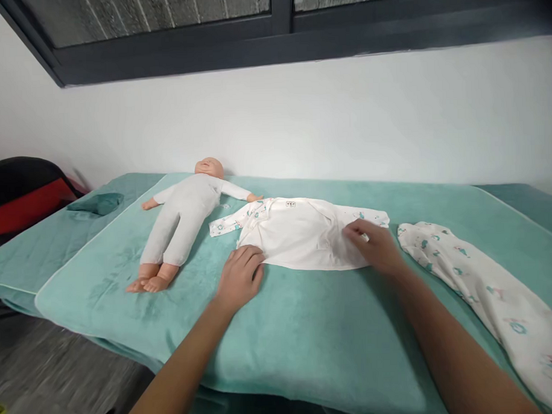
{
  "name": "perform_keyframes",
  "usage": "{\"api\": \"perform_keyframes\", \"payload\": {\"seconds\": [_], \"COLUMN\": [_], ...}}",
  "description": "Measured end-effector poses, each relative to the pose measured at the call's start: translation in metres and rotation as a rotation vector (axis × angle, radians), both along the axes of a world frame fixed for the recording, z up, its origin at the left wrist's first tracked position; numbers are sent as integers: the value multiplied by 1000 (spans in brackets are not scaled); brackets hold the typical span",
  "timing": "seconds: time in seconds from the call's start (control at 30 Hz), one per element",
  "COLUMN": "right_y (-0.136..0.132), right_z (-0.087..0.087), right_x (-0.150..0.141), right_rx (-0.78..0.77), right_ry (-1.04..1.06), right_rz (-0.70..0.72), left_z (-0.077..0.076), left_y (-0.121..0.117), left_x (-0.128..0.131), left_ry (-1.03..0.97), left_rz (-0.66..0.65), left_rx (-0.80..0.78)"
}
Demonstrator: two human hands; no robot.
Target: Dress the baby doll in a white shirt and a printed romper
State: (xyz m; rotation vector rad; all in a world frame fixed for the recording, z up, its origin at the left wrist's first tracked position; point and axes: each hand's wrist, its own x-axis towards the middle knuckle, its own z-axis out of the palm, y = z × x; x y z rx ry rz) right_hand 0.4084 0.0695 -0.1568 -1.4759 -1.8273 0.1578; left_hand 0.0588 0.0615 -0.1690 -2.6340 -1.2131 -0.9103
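Note:
A white baby shirt (299,236) with printed sleeves lies spread out, its plain inner side facing up. My left hand (243,273) rests at its lower left corner, fingers lying over the hem and the bed cover. At the shirt's right side, my right hand (376,246) is bent, with thumb and fingertips pinched at the cloth near the sleeve; the exact grip is partly hidden. To the left lies a baby doll (187,201) on its back in a white body suit, one hand by the shirt's left sleeve.
Printed baby trousers (478,278) lie on the right. Everything rests on a green padded cover (307,326) over a table or bed. A white wall (300,127) and a dark window frame (252,51) stand behind. A black and red chair (26,197) is at far left.

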Motion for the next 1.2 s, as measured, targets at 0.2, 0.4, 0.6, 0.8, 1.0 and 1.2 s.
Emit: {"api": "perform_keyframes", "payload": {"seconds": [0.2,0.4,0.6,0.8,1.0,1.2], "right_y": [-42,-39,-43,-50,-37,45], "right_z": [-17,-26,-20,-10,-2,-16], "right_x": [-31,-28,-29,-32,-62,-142], "right_rx": [-40,64,38,49,86,-130], "right_ry": [-334,-396,-388,-347,-176,-408], "right_rz": [268,171,201,166,32,66], "left_z": [-2,-6,-9,-10,-10,-11], "left_y": [0,-1,-1,-1,-3,1], "left_x": [-1,-5,-7,-7,-8,-5], "left_ry": [42,56,14,-11,-84,-90], "left_rz": [13,44,217,244,239,377], "left_rx": [-35,41,159,126,95,40]}}
